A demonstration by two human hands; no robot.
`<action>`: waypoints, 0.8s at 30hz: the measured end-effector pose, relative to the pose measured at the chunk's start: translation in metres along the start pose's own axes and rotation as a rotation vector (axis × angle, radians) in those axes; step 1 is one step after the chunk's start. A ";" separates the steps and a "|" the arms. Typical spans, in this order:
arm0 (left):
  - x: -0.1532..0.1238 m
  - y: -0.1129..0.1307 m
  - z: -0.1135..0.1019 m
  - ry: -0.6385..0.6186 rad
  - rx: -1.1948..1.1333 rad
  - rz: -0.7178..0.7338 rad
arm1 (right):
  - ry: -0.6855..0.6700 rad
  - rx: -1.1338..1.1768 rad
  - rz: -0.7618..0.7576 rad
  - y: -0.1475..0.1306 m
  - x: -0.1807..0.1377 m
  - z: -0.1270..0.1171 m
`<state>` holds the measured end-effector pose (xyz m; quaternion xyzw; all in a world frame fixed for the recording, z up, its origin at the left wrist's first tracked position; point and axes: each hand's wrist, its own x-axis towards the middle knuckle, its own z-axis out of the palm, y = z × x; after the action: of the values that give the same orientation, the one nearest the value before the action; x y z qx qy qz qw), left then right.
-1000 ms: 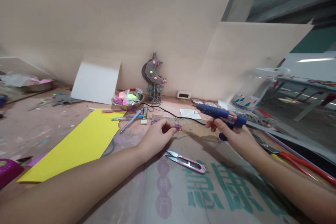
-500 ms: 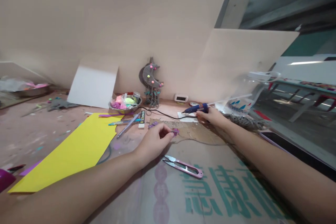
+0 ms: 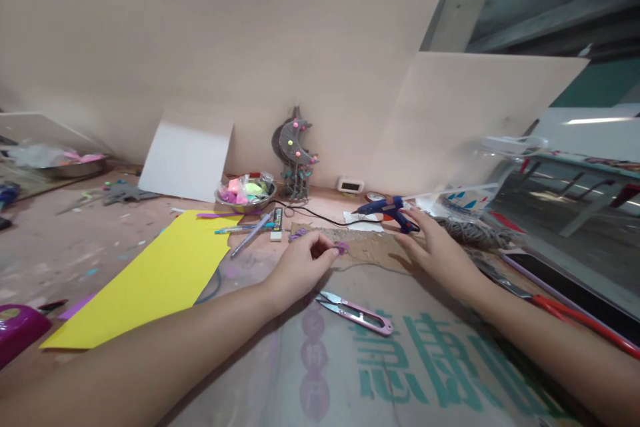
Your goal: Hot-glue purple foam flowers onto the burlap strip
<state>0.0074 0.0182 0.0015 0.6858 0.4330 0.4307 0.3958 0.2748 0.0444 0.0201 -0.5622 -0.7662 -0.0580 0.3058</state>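
Observation:
My left hand (image 3: 300, 265) pinches a small purple piece (image 3: 342, 248) against the edge of a brown cardboard strip (image 3: 370, 247). My right hand (image 3: 437, 250) hovers flat over the right end of that strip, fingers apart, holding nothing. A blue glue gun (image 3: 387, 211) stands on the table just beyond my right fingertips, its black cord (image 3: 310, 210) running left. Pink thread snips (image 3: 356, 312) lie on the printed cardboard sheet (image 3: 425, 373) between my forearms.
A yellow paper sheet (image 3: 155, 277) lies left, with pens (image 3: 250, 230) and a metal bowl of coloured clay (image 3: 245, 192) behind it. A grey moon ornament (image 3: 296, 150) leans on the wooden back board. Twine (image 3: 475, 233), red-handled scissors (image 3: 575, 313) and a phone (image 3: 575, 293) lie right.
My right hand carried the glue gun forward, set it down on the table at the back, let go and drew back a little. My left hand kept its pinch on the purple piece.

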 end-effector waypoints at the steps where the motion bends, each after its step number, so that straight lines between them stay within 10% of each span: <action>1: 0.000 -0.001 0.000 0.001 0.002 0.004 | 0.053 0.011 -0.062 -0.010 -0.005 -0.002; 9: 0.002 -0.005 0.002 -0.014 0.016 0.054 | -0.356 0.649 0.213 -0.087 -0.019 0.017; 24: -0.001 0.006 -0.001 -0.060 0.076 0.027 | -0.039 0.327 -0.050 -0.090 -0.025 0.025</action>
<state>0.0078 0.0155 0.0070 0.7187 0.4276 0.3986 0.3765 0.1885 0.0021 0.0100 -0.4867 -0.7850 0.0708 0.3767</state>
